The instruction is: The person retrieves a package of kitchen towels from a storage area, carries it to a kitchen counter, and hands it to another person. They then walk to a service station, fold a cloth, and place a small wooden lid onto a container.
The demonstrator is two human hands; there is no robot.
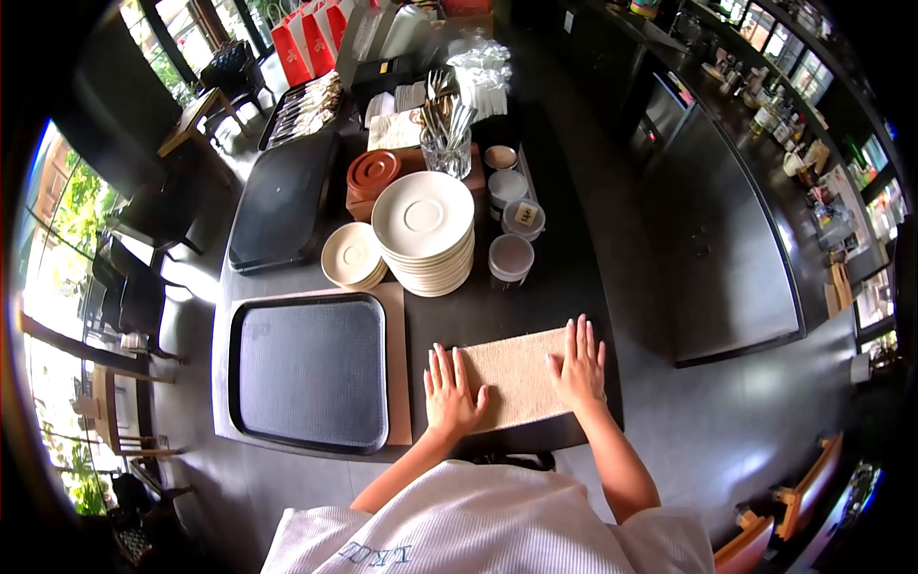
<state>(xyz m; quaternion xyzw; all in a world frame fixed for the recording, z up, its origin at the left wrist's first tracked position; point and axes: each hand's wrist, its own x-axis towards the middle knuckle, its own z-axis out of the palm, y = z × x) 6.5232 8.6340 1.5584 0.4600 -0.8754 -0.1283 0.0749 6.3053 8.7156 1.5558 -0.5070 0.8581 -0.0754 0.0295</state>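
A: Where are the hands?

B: Both lie flat with fingers stretched: the left hand [454, 394] on the left end of the cloth [516, 380], the right hand [579, 368] on its right end. The thumbs point inward; neither hand grips anything.

A: And the cloth's edges?

B: It sits slightly askew on the counter [449, 319], right end a bit farther from the person. The counter's near edge is just beside its near side. Past its right end is a narrow bare strip, then the counter's rounded side.

A: Any room left of the cloth?

B: A slim bare gap, then the brown mat [398, 373] under the tray [309, 371]. The tray reaches close to the counter's near edge.

A: Beyond the cloth?

B: Bare counter, then the tall plates [423, 215], with small plates [350, 251] to their left and lidded tubs [511, 256] to their right. Farther still, a glass of cutlery [446, 153] and red bags [309, 43].

A: Any writing?

B: One tub has a pale label [525, 215], marks too small to read. The bags' white print is unreadable too. Nearer than the cloth, the shirt [459, 521] shows blue letters, seemingly "LKU", partly folded.
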